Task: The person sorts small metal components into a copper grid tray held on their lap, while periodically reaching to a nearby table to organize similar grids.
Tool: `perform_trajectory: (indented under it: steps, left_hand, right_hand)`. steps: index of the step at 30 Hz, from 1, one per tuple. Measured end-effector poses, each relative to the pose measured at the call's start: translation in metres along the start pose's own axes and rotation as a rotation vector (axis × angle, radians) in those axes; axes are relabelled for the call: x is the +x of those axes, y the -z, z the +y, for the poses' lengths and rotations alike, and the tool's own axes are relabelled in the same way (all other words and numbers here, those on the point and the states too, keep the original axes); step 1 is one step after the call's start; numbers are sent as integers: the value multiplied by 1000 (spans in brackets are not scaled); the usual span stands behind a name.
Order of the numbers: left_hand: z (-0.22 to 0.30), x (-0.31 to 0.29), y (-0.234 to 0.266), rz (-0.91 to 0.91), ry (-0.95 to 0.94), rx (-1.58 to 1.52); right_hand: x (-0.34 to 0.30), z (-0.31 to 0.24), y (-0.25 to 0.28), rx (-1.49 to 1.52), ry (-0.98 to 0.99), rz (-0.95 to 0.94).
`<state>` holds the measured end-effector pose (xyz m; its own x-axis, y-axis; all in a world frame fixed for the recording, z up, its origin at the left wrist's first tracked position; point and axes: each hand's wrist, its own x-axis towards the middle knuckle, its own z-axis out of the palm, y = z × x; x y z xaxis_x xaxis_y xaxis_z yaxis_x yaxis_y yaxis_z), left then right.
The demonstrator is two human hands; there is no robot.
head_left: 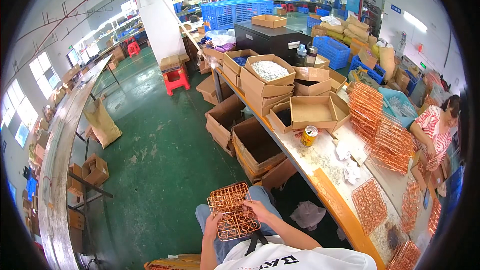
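A copper-coloured lattice frame (232,205) filled with small ring-shaped parts lies tilted above my lap. My left hand (212,224) is closed on its lower left edge. On the opposite side, my right hand (257,211) grips the right edge, its thumb and fingertips reaching onto the parts. My fingers under the frame are hidden.
To my right runs a workbench (320,172) with copper frames (370,205), open cartons (314,112) and a yellow can (309,136). A co-worker (435,132) sits across it. Large cartons (257,142) stand beneath; a long narrow table (55,170) is at left.
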<state>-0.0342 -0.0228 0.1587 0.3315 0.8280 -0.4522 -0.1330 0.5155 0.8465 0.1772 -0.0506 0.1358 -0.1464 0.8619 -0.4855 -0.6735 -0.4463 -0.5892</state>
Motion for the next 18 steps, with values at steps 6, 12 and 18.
perform_trajectory:
  steps: [6, 12, 18]
  left_hand:
    - [-2, 2, -10, 133, -205, -16]
    - [-4, 17, 0, 223, -320, -38]
    - [5, 9, -4, 373, -416, 159]
  right_hand:
    - [-1, -7, -10, -93, 13, 149]
    - [1, -8, 1, -373, 12, -110]
    - [-1, -11, -6, -403, 101, -162]
